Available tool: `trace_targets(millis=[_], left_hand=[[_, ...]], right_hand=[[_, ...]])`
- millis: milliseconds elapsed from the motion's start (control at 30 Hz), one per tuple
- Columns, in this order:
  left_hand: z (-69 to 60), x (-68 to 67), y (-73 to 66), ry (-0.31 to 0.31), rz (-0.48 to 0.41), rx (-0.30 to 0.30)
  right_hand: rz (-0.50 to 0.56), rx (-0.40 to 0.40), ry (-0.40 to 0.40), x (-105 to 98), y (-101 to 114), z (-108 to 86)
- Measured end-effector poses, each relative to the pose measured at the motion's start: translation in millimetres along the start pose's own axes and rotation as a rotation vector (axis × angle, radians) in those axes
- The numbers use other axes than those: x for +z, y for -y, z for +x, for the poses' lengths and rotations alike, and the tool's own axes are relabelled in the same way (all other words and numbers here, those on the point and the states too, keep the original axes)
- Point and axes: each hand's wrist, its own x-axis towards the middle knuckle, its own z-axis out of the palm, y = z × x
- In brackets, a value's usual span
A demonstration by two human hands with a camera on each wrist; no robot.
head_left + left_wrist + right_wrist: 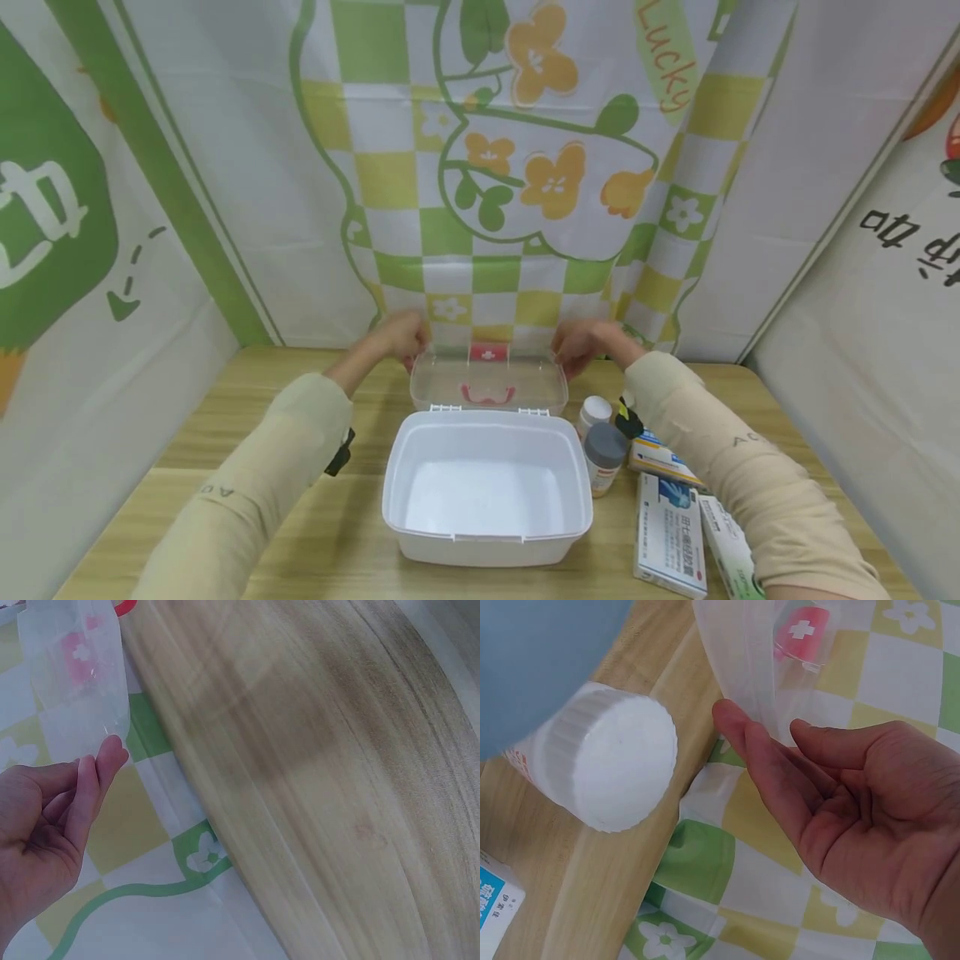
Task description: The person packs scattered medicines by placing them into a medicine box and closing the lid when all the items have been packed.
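A white plastic box [487,537] stands on the table with its inside facing up and nothing in it. Hinged at its far edge, a clear lid [442,385] is swung back, bearing a red handle [487,395] and a red label with a white cross [488,352]. My left hand [405,335] pinches the lid's far left corner, fingertips at its rim in the left wrist view. At the opposite corner my right hand [855,802] holds the lid between thumb and fingers.
Right of the box stand a grey-capped bottle [604,454] and a white-capped bottle [596,408]. Several medicine boxes [670,533] lie under and beside the right forearm. A patterned cloth [517,208] hangs behind the table's far edge.
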Motion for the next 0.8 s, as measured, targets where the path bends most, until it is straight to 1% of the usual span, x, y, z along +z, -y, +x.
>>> trace_targets(millis=[67, 300, 433, 533, 733, 800], left_hand=[[-0.2, 1.7, -0.3, 0.001, 0.0, -0.008], [0.8, 12.5, 1.6, 0.038, -0.005, -0.027], [0.5, 17.5, 3.2, 0.042, 0.009, -0.007], [-1.1, 18.7, 3.7, 0.05, 0.005, -0.003], [-4.4, 17.4, 2.2, 0.086, -0.067, -0.038], [-4.4, 16.2, 1.1, 0.086, -0.06, -0.038]], right_hand=[[0.012, 0.003, -0.003, 2, -1, 2.0], [-0.021, 0.013, -0.012, 10, -3, 6.4], [-0.02, 0.032, -0.002, 12, -4, 6.8], [0.01, 0.039, 0.005, 13, -5, 7.2], [0.059, 0.052, 0.018, 13, -4, 3.8], [0.064, 0.045, 0.012, 12, -3, 0.9]])
